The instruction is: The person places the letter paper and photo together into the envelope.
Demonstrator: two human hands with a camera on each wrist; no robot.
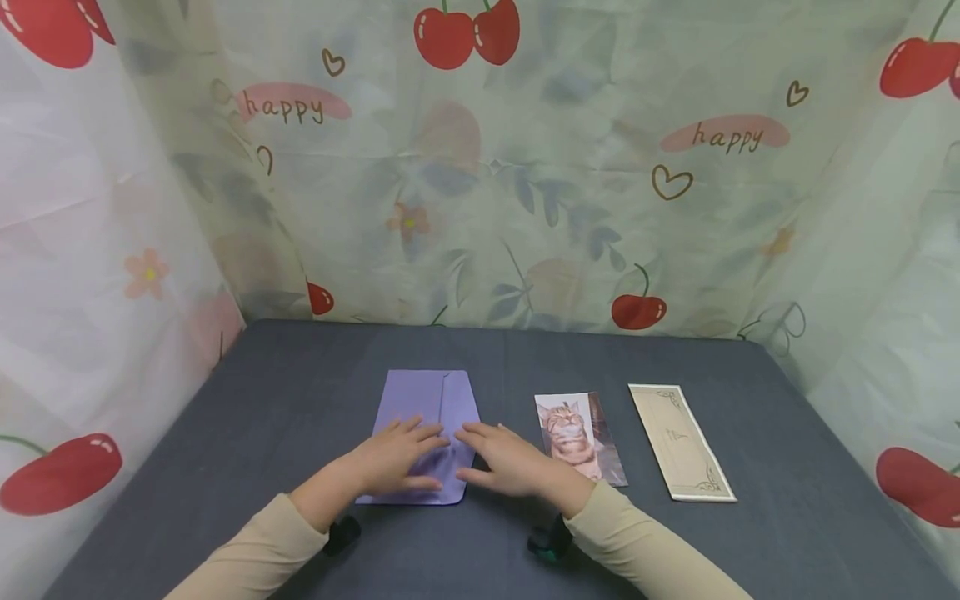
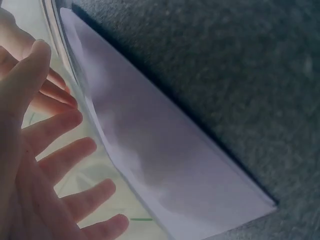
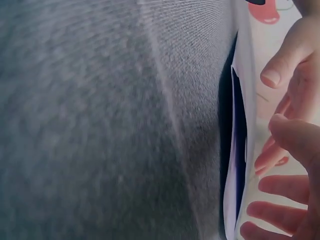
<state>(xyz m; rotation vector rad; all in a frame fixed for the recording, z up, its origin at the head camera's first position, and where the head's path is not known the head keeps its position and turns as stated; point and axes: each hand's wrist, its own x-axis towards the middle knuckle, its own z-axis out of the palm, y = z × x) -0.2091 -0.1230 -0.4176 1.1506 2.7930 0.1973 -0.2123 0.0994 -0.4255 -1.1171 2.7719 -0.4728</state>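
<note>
A purple envelope [image 1: 408, 396] lies on the dark tablecloth. My left hand [image 1: 393, 457] hovers over its left half, fingers spread and holding nothing. From the other side my right hand [image 1: 517, 462] reaches over the right edge, its fingers also loosely extended. The left wrist view shows a gap between the fingers and the envelope [image 2: 160, 145]. Along one edge, the right wrist view reveals a narrow dark opening in the envelope [image 3: 231, 195]. Right of the right hand lies a picture of a cat [image 1: 570, 429], partly covered by the forearm.
A cream card with ornamental corners [image 1: 678, 442] lies at the right of the table [image 1: 517, 358]. Fabric curtains with cherries [image 1: 480, 192] stand behind and at both sides. Dark wrist-worn devices [image 1: 342, 536] sit under the sleeves.
</note>
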